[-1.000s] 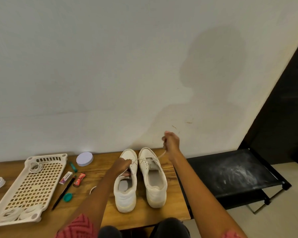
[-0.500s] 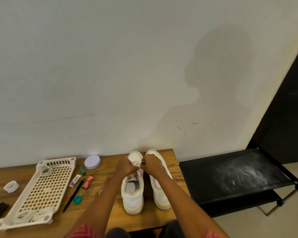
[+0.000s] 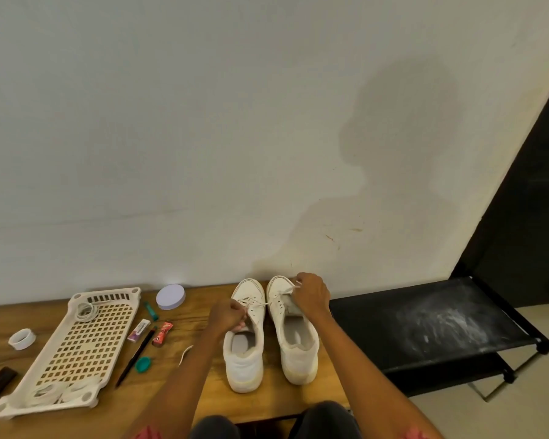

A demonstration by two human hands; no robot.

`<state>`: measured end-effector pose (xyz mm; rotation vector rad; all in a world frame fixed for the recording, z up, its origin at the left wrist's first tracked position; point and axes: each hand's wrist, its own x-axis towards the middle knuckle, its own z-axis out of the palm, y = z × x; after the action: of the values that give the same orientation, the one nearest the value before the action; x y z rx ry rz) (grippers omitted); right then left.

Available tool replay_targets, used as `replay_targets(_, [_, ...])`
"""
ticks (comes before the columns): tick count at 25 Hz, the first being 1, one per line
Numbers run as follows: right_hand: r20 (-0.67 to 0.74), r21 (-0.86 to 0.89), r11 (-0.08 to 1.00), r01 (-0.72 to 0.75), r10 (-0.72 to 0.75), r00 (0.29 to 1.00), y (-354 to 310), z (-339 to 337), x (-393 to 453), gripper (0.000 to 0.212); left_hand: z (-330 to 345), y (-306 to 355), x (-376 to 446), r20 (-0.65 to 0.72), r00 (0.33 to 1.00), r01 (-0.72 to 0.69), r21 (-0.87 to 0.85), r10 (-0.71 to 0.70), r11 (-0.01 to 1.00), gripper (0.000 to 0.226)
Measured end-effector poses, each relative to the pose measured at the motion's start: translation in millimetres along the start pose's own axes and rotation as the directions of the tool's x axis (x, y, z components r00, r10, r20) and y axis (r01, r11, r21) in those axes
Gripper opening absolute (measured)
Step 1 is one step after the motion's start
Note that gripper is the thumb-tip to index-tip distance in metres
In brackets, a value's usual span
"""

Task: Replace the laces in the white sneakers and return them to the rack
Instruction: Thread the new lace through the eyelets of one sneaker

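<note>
Standing side by side on a wooden table against a pale wall, two white sneakers, left hand and right hand each apparently pinching a lace, black rack just beside.

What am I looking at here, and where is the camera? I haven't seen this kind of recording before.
No machine here: a person wears a wide-angle camera on the head, looking down at their own hands. Two white sneakers stand side by side on a wooden table against a wall. The left hand and right hand each pinch part of a white lace stretched between them over the shoes. To the left lie a perforated plastic tray holding coiled laces, a roll of tape, a round lid, a pencil and small packets. The black rack stands to the right.
</note>
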<state>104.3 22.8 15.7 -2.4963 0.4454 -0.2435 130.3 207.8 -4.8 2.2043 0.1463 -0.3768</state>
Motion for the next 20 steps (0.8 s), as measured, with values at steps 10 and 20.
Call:
replay_targets(10, [0.255, -0.154, 0.958, 0.243, -0.199, 0.946, -36, 60, -28, 0.033, 14, -16, -7, -0.059, 0.949, -0.189, 0.676, 0.308, 0.712, 0.028])
replay_targets(20, [0.186, -0.273, 0.946, 0.172, -0.123, 0.975, -31, 68, -22, 0.026, 2, -40, -1, -0.202, 0.957, -0.112, 0.411, 0.210, 0.905, 0.036])
